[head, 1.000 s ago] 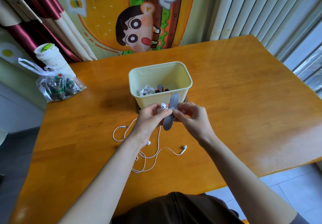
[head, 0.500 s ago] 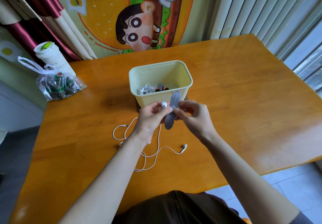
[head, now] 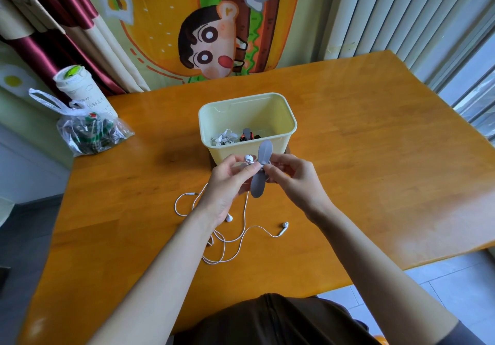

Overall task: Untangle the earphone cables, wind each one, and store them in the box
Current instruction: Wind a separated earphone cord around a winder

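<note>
Grey winder strap (head: 261,170) stands near-upright, pinched mid-length by the right hand (head: 292,178); the left hand (head: 227,183) pinches a white earbud (head: 249,158) beside it, cable (head: 243,226) trailing toward the person.

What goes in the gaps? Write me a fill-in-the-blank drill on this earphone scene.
The left hand and right hand pinch a cable strap coloured ____.
The box standing on the table is pale ____.
The clear plastic bag sits by the table's ____ edge.
Missing: grey; yellow; left.
</note>
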